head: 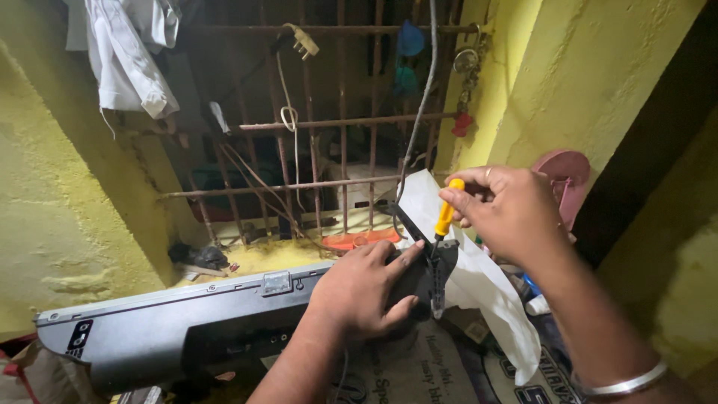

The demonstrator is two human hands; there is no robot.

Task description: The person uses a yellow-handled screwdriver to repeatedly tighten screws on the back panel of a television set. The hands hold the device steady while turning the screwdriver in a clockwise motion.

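My left hand (364, 288) grips the right end of a long grey device panel (172, 325), holding it on edge by its dark corner bracket (441, 269). My right hand (505, 209) holds a yellow-handled screwdriver (446, 213) upright, fingers pinched on the handle. The tip points down onto the bracket just right of my left thumb. A metal bangle (624, 383) sits on my right wrist.
A barred window (314, 127) with rusty rods faces me, with a white plug (303, 41) and cord hanging on it. Yellow walls (52, 202) close in left and right. A white sheet (486, 284) and printed sacks (426, 370) lie below. A pink object (566, 176) sits at right.
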